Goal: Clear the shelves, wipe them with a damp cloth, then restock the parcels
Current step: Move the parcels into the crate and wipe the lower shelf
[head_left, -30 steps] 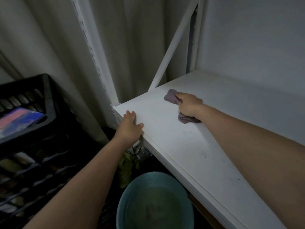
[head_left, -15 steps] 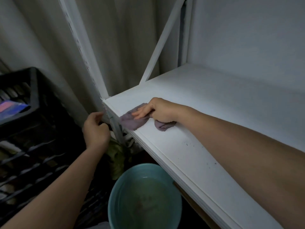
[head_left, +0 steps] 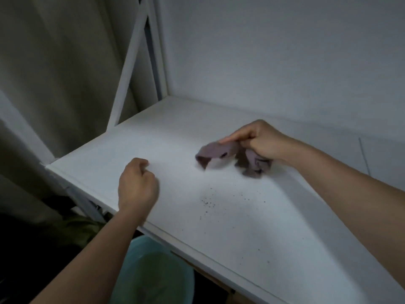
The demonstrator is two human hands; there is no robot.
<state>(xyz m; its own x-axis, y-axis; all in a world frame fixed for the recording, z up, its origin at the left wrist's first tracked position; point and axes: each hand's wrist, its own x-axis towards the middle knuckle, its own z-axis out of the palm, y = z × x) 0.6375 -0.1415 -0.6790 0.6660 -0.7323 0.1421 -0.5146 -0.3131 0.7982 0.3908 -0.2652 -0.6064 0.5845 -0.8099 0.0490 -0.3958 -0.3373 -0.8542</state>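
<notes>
Wiping step under way. Right hand (head_left: pixel 260 140) pinches bunched purple cloth (head_left: pixel 221 153) on bare white shelf (head_left: pixel 252 220). Left hand (head_left: pixel 137 185) curled, holding nothing. Dark specks (head_left: pixel 207 201) near front; judge next pass belongs there.

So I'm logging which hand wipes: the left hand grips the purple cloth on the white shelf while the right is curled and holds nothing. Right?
Not quite, the hands are swapped. In the head view the right hand grips the purple cloth on the white shelf; the left hand is curled, holding nothing.
</notes>
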